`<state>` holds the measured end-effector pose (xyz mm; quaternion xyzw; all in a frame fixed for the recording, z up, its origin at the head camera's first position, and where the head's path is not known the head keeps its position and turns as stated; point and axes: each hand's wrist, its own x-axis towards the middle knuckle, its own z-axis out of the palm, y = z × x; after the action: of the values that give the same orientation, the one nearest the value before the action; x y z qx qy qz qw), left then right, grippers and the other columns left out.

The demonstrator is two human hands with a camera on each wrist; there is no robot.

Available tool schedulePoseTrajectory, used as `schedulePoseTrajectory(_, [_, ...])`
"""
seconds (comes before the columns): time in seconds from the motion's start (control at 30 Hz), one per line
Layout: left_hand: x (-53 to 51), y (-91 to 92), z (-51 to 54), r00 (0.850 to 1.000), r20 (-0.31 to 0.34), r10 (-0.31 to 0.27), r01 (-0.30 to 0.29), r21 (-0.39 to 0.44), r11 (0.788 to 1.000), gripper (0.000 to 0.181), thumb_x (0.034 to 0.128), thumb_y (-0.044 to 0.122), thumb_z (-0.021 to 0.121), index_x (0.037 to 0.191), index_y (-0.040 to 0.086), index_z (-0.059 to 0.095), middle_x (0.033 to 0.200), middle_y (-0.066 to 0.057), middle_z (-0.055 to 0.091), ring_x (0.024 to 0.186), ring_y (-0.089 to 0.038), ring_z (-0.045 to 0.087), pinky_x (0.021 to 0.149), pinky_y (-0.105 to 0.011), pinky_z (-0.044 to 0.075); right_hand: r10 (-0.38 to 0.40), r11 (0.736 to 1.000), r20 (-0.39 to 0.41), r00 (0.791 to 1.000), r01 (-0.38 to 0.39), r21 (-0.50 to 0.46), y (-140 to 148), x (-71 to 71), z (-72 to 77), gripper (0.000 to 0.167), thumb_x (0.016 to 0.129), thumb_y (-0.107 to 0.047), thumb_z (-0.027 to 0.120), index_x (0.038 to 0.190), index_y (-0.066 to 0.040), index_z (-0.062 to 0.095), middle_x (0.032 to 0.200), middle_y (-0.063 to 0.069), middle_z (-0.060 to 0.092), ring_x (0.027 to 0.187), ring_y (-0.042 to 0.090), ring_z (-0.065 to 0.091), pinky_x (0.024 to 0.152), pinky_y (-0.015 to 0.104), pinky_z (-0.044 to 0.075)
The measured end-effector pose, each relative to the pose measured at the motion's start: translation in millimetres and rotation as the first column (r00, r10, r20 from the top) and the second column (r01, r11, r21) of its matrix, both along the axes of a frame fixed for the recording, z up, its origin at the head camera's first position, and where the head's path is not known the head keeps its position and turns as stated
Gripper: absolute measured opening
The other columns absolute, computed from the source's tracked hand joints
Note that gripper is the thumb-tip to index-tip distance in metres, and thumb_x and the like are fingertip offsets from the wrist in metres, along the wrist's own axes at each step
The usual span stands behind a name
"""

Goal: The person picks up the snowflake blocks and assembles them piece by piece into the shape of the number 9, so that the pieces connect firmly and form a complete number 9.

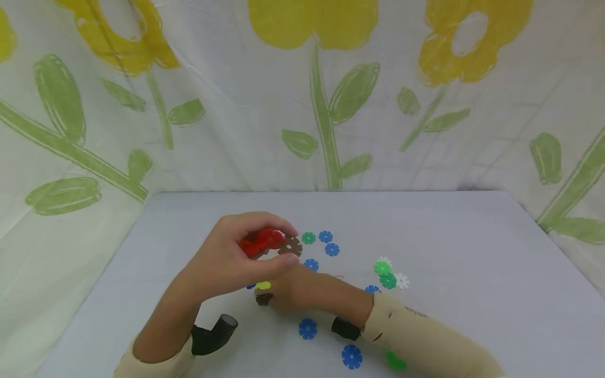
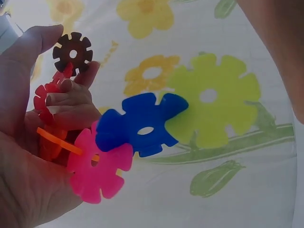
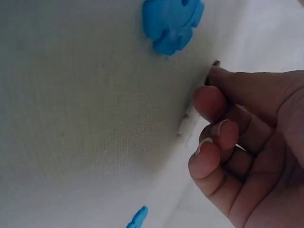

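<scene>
My left hand (image 1: 222, 265) holds a chain of notched plastic flower discs, fingers curled round its red discs (image 2: 43, 102). A brown disc (image 2: 72, 53) sits at the chain's top between thumb and fingertip. Below the red come an orange disc (image 2: 59, 141), a pink disc (image 2: 100, 166), a blue disc (image 2: 142, 124) and a yellow-green disc (image 2: 213, 99). Lower and partly behind it, my right hand (image 1: 290, 289) pinches a second brown disc (image 1: 264, 299) low over the table. In the right wrist view, only a thin dark edge shows between thumb and forefinger.
Loose blue discs (image 1: 308, 328) are scattered over the white table (image 1: 454, 236). A teal disc (image 1: 309, 238) lies near the far ones. White discs (image 1: 402, 281) and green discs (image 1: 383, 268) cluster to the right. A bright green disc (image 1: 395, 360) lies by the right sleeve.
</scene>
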<state>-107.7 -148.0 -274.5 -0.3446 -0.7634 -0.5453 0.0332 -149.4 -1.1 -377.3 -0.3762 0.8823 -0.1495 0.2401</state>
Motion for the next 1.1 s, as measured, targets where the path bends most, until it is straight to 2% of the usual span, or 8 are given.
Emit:
schedulePoseTrajectory(0.2, [-1.2, -1.6, 1.0, 0.999, -0.025, 0.023, -0.024, -0.037, 0.999, 0.031, 0.0841, 0.005, 0.08, 0.112, 0.014, 0.07, 0.101, 0.007, 0.071, 0.09, -0.016, 0.071, 0.075, -0.036, 0.06, 0.181, 0.982, -0.099, 0.978, -0.174, 0.074, 9, 3.9, -0.7, 0.013, 0.092, -0.022, 0.075, 0.104, -0.026, 0.074, 0.076, -0.014, 0.058, 0.073, 0.005, 0.053, 0.067, 0.018, 0.046])
schedulePoseTrajectory(0.43, [-0.3, -1.1, 1.4, 0.997, 0.0, 0.078, -0.078, -0.075, 0.994, 0.035, 0.0833, 0.01, 0.083, 0.114, 0.016, 0.068, 0.101, 0.008, 0.071, 0.092, -0.013, 0.071, 0.079, -0.034, 0.059, 0.166, 0.982, -0.159, 0.973, -0.15, 0.114, 41, 12.2, 3.3, 0.016, 0.09, -0.027, 0.077, 0.097, -0.027, 0.063, 0.07, -0.014, 0.053, 0.062, 0.005, 0.051, 0.062, 0.018, 0.045])
schedulePoseTrajectory(0.5, [0.7, -0.7, 1.8, 0.996, 0.017, 0.084, -0.083, -0.081, 0.993, 0.036, 0.0823, 0.011, 0.084, 0.114, 0.016, 0.068, 0.102, 0.008, 0.071, 0.092, -0.013, 0.071, 0.079, -0.034, 0.059, 0.129, 0.991, -0.149, 0.98, -0.121, 0.057, 54, 13.0, 11.8, 0.014, 0.091, -0.027, 0.076, 0.092, -0.026, 0.062, 0.068, -0.015, 0.052, 0.06, 0.005, 0.05, 0.061, 0.018, 0.045])
schedulePoseTrajectory(0.6, [1.3, 0.7, 1.6, 0.996, 0.022, 0.083, -0.081, -0.079, 0.994, 0.037, 0.0814, 0.01, 0.085, 0.113, 0.016, 0.068, 0.101, 0.008, 0.07, 0.092, -0.013, 0.07, 0.079, -0.034, 0.059, 0.063, 0.985, -0.135, 0.989, -0.083, -0.149, 77, 14.0, 32.4, 0.009, 0.094, -0.024, 0.073, 0.091, -0.023, 0.065, 0.072, -0.016, 0.059, 0.063, 0.002, 0.052, 0.062, 0.018, 0.048])
schedulePoseTrajectory(0.67, [1.2, 2.4, 0.9, 0.997, 0.015, 0.069, -0.068, -0.072, 0.995, 0.036, 0.0819, 0.01, 0.084, 0.113, 0.015, 0.067, 0.102, 0.008, 0.07, 0.092, -0.013, 0.07, 0.079, -0.034, 0.059, 0.027, 0.933, -0.153, 0.988, -0.08, -0.35, 93, 15.9, 48.5, 0.005, 0.095, -0.018, 0.071, 0.095, -0.019, 0.066, 0.078, -0.015, 0.064, 0.065, 0.001, 0.055, 0.063, 0.019, 0.05])
schedulePoseTrajectory(0.73, [1.1, 4.3, 0.3, 0.999, 0.008, 0.05, -0.05, -0.061, 0.997, 0.035, 0.0826, 0.008, 0.083, 0.114, 0.014, 0.067, 0.102, 0.006, 0.07, 0.091, -0.013, 0.07, 0.079, -0.034, 0.059, -0.011, 0.849, -0.191, 0.981, -0.092, -0.52, 107, 20.0, 64.1, 0.006, 0.095, -0.012, 0.07, 0.099, -0.017, 0.068, 0.086, -0.013, 0.069, 0.069, 0.001, 0.059, 0.064, 0.02, 0.053])
schedulePoseTrajectory(0.83, [2.1, 6.9, -1.2, 0.999, 0.015, 0.029, -0.028, -0.057, 0.998, 0.034, 0.0846, 0.009, 0.081, 0.114, 0.014, 0.066, 0.102, 0.006, 0.07, 0.091, -0.013, 0.07, 0.078, -0.034, 0.059, -0.073, 0.737, -0.263, 0.962, -0.125, -0.664, 122, 27.6, 82.6, 0.014, 0.094, -0.005, 0.07, 0.105, -0.015, 0.069, 0.092, -0.011, 0.071, 0.072, 0.002, 0.063, 0.065, 0.023, 0.056])
schedulePoseTrajectory(1.1, [5.1, 16.8, -6.5, 0.999, 0.042, -0.013, 0.017, -0.105, 0.994, 0.033, 0.0891, 0.014, 0.078, 0.118, 0.016, 0.061, 0.104, 0.007, 0.07, 0.089, -0.011, 0.07, 0.07, -0.033, 0.06, -0.136, 0.693, -0.283, 0.949, -0.113, -0.712, 130, 39.3, 95.0, 0.013, 0.093, -0.003, 0.071, 0.1, -0.014, 0.072, 0.087, -0.012, 0.071, 0.07, 0.001, 0.063, 0.06, 0.023, 0.055])
